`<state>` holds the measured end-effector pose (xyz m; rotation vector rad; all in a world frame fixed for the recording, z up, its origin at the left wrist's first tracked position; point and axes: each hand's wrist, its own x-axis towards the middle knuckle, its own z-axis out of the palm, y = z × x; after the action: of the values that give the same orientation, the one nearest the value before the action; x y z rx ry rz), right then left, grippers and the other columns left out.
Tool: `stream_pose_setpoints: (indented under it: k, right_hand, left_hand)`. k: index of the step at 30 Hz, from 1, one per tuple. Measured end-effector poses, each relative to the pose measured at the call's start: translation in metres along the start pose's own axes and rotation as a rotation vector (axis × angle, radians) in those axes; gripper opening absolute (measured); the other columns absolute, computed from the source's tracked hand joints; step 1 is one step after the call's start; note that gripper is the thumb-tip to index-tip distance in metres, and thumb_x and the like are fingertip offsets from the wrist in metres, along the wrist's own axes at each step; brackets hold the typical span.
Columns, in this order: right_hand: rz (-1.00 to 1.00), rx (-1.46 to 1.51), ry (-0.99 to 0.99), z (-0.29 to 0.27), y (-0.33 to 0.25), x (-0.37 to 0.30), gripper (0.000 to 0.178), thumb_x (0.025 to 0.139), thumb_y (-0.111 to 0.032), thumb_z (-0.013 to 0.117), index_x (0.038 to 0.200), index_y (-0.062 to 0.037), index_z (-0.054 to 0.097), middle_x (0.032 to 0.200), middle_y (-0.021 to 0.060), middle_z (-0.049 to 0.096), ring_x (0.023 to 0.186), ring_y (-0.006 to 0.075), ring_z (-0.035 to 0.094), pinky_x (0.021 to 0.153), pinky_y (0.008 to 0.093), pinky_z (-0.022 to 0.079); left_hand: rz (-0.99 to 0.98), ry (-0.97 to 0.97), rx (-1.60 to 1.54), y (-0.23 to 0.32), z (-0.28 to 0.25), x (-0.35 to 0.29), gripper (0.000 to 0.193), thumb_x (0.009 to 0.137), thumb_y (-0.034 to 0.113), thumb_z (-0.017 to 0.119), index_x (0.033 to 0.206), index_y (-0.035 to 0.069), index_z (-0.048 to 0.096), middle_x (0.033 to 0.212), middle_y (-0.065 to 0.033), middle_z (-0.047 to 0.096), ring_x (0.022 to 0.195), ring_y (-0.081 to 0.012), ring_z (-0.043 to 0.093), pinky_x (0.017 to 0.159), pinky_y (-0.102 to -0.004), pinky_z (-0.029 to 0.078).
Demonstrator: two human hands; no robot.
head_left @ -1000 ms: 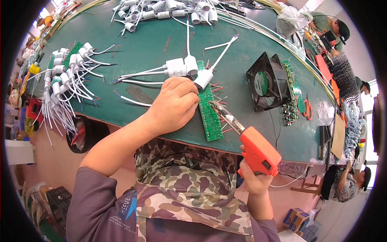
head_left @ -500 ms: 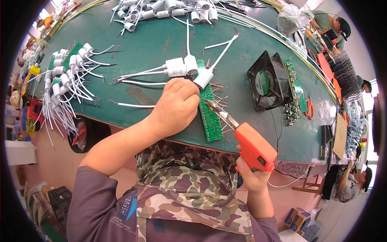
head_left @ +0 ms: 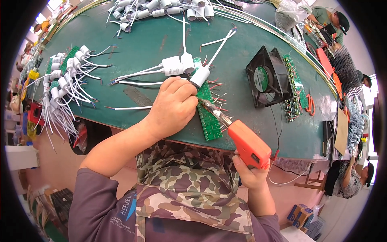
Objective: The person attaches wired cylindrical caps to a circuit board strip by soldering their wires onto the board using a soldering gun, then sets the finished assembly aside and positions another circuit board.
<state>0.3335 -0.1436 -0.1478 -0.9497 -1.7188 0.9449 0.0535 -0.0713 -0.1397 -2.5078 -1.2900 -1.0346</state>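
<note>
My left hand [head_left: 171,104] is closed over the left edge of a long green circuit board [head_left: 210,123]. A white cable [head_left: 133,108] runs out leftward from its fingers; whatever its other end joins is hidden by the hand. My right hand [head_left: 252,174] grips an orange soldering gun [head_left: 249,143], its metal tip pointing up-left at the board beside my left fingertips. Beyond that hand lie white cylindrical cable sockets [head_left: 172,65], one standing with its cable upward [head_left: 187,63] and one tilted over the board [head_left: 200,76]. Thin reddish wires stick out along the board's right edge.
A black fan [head_left: 269,78] stands to the right, beside more circuit boards [head_left: 296,88] and orange-handled scissors [head_left: 309,105]. Bundled white sockets and cables [head_left: 66,82] overhang the left table edge; another heap [head_left: 161,9] lies at the back. People sit at the far right.
The soldering gun and my right hand have shifted slightly left and up, the tip now nearer my left fingers. The free end of the cable at my left hand has dropped a little.
</note>
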Motion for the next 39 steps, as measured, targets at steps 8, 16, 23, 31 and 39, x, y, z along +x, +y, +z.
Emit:
stream_pose_setpoints:
  k: [8,16,23,31,39]
  right_hand:
    - [0.044,-0.011,-0.086,-0.003,-0.01,0.006,0.043,0.081,0.01,0.068,0.122,0.003,0.055,0.102,0.0098,0.066,0.092,0.0163,0.064,0.08,0.0294,0.053]
    - [0.001,0.136,0.005,-0.009,-0.012,0.0,0.044,0.082,0.006,0.067,0.124,0.0058,0.053,0.108,0.0143,0.066,0.083,0.0146,0.063,0.074,0.0296,0.053]
    - [-0.059,0.039,-0.041,-0.015,-0.01,0.0,0.046,0.084,0.005,0.065,0.128,0.0079,0.051,0.114,0.0199,0.064,0.073,0.0124,0.059,0.071,0.0276,0.05]
    - [-0.048,0.08,0.01,0.001,-0.001,0.003,0.05,0.077,0.003,0.074,0.123,0.0075,0.054,0.096,0.0113,0.068,0.074,0.0168,0.065,0.072,0.0296,0.052]
    - [-0.047,0.039,-0.019,0.004,-0.003,0.007,0.053,0.077,0.003,0.074,0.125,0.0084,0.052,0.092,0.0102,0.069,0.074,0.0171,0.066,0.072,0.0291,0.053]
  left_hand:
    - [0.019,0.031,0.049,0.003,0.001,0.003,0.012,0.064,0.003,0.066,0.071,0.005,0.058,0.089,-0.005,0.059,0.095,-0.0239,0.059,0.092,-0.0417,0.044]
    - [0.009,0.022,0.062,0.004,0.002,0.002,0.012,0.066,0.004,0.067,0.075,0.007,0.058,0.093,-0.0039,0.06,0.099,-0.0233,0.058,0.096,-0.0423,0.042]
    - [-0.003,-0.027,0.049,0.003,0.0,0.002,0.013,0.069,0.002,0.069,0.079,0.003,0.06,0.097,-0.007,0.062,0.098,-0.0281,0.059,0.095,-0.0447,0.044]
    - [-0.022,0.002,0.001,0.002,0.002,0.002,0.013,0.07,0.001,0.069,0.078,0.002,0.059,0.094,-0.0081,0.061,0.095,-0.0297,0.059,0.092,-0.044,0.045]
    - [-0.027,0.015,-0.027,0.001,0.003,0.002,0.016,0.068,-0.001,0.07,0.078,0.002,0.057,0.092,-0.0084,0.061,0.093,-0.0303,0.059,0.089,-0.0433,0.046]
